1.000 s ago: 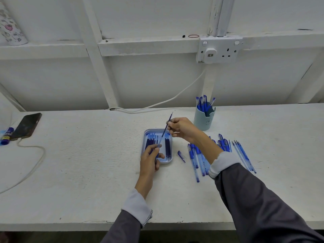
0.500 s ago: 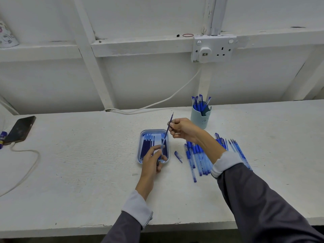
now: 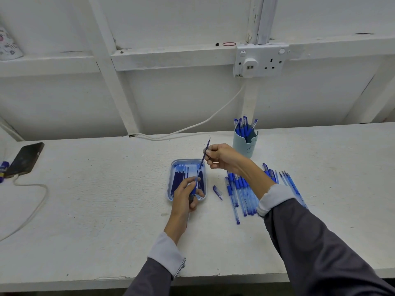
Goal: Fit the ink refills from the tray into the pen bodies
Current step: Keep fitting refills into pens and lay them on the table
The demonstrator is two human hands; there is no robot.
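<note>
A light blue tray [image 3: 171,190] in the middle of the white bench holds several dark blue ink refills [image 3: 178,180]. My right hand [image 3: 222,157] pinches one ink refill [image 3: 205,151], which is tilted with its tip up and away from me. Over the tray's near end, my left hand [image 3: 185,198] grips a clear pen body [image 3: 193,191] by its blue grip section. The refill's lower end meets the pen body at my left fingertips; how far it is in is hidden. Several more pen bodies [image 3: 241,193] lie right of the tray, partly under my right forearm.
A loose blue cap [image 3: 217,192] lies between the tray and the pens. A pale blue cup [image 3: 245,146] of finished pens stands behind my right hand. A phone [image 3: 25,159] on a white cable and a glue stick [image 3: 3,167] lie far left. A wall socket [image 3: 261,60] sits above.
My left hand has risen from the tray with the pen body and come up to the refill's lower end. My right hand has kept the refill tilted in about the same place.
</note>
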